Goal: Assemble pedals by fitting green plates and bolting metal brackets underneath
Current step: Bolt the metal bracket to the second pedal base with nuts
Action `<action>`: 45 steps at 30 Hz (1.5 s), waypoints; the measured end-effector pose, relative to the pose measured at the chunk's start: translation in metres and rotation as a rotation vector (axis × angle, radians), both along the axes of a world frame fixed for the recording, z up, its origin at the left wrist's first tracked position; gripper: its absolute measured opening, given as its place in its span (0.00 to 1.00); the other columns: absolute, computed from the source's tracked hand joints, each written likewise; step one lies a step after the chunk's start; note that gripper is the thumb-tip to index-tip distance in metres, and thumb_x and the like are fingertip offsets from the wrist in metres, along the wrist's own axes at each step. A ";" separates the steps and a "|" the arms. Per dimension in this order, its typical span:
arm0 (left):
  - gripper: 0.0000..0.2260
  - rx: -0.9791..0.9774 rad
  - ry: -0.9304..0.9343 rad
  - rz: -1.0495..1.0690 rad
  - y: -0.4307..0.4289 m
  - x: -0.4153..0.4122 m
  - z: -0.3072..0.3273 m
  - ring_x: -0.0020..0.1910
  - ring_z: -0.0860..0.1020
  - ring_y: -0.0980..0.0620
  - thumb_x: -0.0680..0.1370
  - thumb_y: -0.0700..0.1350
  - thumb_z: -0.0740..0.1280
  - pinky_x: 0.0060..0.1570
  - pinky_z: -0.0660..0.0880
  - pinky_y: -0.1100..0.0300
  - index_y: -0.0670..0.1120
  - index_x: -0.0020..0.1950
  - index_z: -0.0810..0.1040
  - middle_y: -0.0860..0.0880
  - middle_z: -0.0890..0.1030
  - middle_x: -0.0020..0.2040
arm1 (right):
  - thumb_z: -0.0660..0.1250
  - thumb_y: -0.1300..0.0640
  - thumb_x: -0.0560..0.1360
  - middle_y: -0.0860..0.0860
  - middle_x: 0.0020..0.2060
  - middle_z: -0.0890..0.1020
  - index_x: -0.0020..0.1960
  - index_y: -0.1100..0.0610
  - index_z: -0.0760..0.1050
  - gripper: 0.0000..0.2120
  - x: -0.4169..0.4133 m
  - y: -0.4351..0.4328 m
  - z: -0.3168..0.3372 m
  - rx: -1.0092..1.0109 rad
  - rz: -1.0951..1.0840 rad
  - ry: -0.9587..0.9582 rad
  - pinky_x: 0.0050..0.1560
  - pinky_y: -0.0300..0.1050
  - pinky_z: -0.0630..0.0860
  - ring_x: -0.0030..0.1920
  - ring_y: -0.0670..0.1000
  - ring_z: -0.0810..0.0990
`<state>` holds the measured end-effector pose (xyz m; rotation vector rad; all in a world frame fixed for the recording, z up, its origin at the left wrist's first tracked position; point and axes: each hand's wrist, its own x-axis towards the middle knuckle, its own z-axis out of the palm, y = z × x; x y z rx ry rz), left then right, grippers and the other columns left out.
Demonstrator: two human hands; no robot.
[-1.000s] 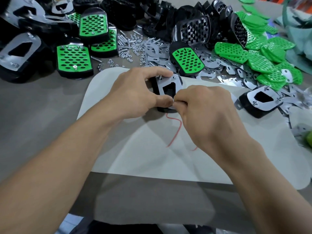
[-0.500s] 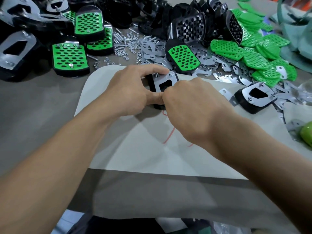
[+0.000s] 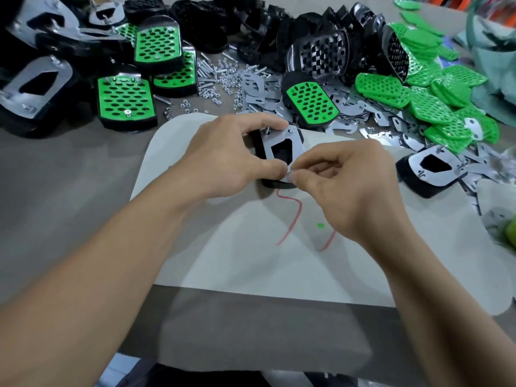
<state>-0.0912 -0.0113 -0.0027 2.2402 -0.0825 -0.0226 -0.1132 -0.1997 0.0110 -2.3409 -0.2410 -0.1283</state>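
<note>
At 9 to 10 o'clock, at least two upturned pedals [image 3: 33, 85], brackets uppermost, were cut off by the frame edge. Beside them, four green-faced pedals [image 3: 125, 101] were counted, the fourth mostly hidden behind the others. Loose nuts and bolts [image 3: 215, 76] at 11 o'clock were too small and too many to count.

The left hand [image 3: 223, 160] gripped the work pedal [image 3: 261, 152], which lay underside up at centre on the white sheet [image 3: 251, 261]. Its index finger curled over the far edge and its thumb pressed on the metal bracket [image 3: 275, 142]; the other fingers were hidden. Two bolt ends stood through the bracket's far edge.

The right hand [image 3: 343, 185] pinched a small bright part [image 3: 292, 170] between thumb and forefinger at the bracket's near corner, 6 o'clock on the pedal. Whether it was a nut could not be told.

A fifth green-faced pedal [image 3: 311, 104] lay at 1 o'clock on overlapping loose brackets [image 3: 259, 90], uncounted. The loose green plates [image 3: 446, 101] at 2 o'clock overlapped beyond counting. One further upturned pedal [image 3: 430, 169] sat at 3 o'clock. A green object [image 3: 512, 233] at the right edge was cut off and unidentified.
</note>
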 end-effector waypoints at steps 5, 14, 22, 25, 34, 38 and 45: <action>0.30 0.016 -0.005 -0.007 0.002 0.001 0.000 0.62 0.78 0.57 0.59 0.65 0.74 0.65 0.73 0.55 0.68 0.62 0.79 0.62 0.81 0.61 | 0.75 0.54 0.68 0.41 0.33 0.82 0.48 0.35 0.79 0.16 -0.005 0.004 -0.005 0.058 -0.019 -0.084 0.35 0.46 0.80 0.30 0.46 0.78; 0.30 0.011 -0.014 0.005 0.001 0.002 -0.002 0.58 0.79 0.57 0.58 0.66 0.74 0.63 0.75 0.54 0.70 0.60 0.78 0.64 0.81 0.60 | 0.66 0.55 0.77 0.54 0.30 0.77 0.38 0.57 0.79 0.11 -0.005 0.006 0.007 -0.392 0.131 -0.195 0.39 0.55 0.73 0.34 0.58 0.73; 0.30 -0.004 -0.025 0.010 0.001 0.002 -0.004 0.59 0.79 0.58 0.58 0.66 0.75 0.64 0.75 0.53 0.71 0.60 0.78 0.64 0.82 0.60 | 0.75 0.52 0.74 0.50 0.30 0.83 0.40 0.52 0.85 0.05 0.002 0.008 0.022 -0.360 0.106 -0.087 0.44 0.51 0.79 0.37 0.56 0.81; 0.30 0.002 -0.024 0.010 0.001 0.002 -0.004 0.58 0.79 0.59 0.58 0.66 0.75 0.63 0.76 0.55 0.71 0.60 0.78 0.65 0.81 0.59 | 0.75 0.53 0.74 0.49 0.29 0.83 0.39 0.52 0.85 0.06 0.000 0.008 0.022 -0.340 0.085 -0.076 0.44 0.51 0.79 0.37 0.56 0.81; 0.30 -0.011 -0.033 0.012 0.002 0.003 -0.005 0.59 0.79 0.59 0.58 0.67 0.76 0.63 0.75 0.53 0.70 0.61 0.79 0.65 0.81 0.60 | 0.65 0.50 0.81 0.49 0.29 0.72 0.39 0.54 0.77 0.14 -0.003 0.015 0.026 -0.601 0.203 -0.104 0.41 0.51 0.69 0.37 0.59 0.71; 0.30 0.004 -0.042 0.007 0.002 0.002 -0.005 0.60 0.79 0.57 0.58 0.67 0.74 0.64 0.75 0.53 0.69 0.61 0.79 0.63 0.82 0.59 | 0.60 0.51 0.83 0.47 0.34 0.67 0.36 0.50 0.63 0.17 0.002 0.017 0.027 -0.651 0.281 -0.059 0.40 0.50 0.61 0.41 0.58 0.72; 0.29 0.022 -0.043 -0.005 0.002 0.002 -0.003 0.62 0.78 0.57 0.61 0.65 0.74 0.64 0.74 0.55 0.67 0.62 0.79 0.63 0.81 0.61 | 0.59 0.51 0.84 0.47 0.33 0.70 0.39 0.51 0.62 0.16 0.001 0.004 0.024 -0.654 0.392 -0.239 0.35 0.53 0.67 0.38 0.59 0.76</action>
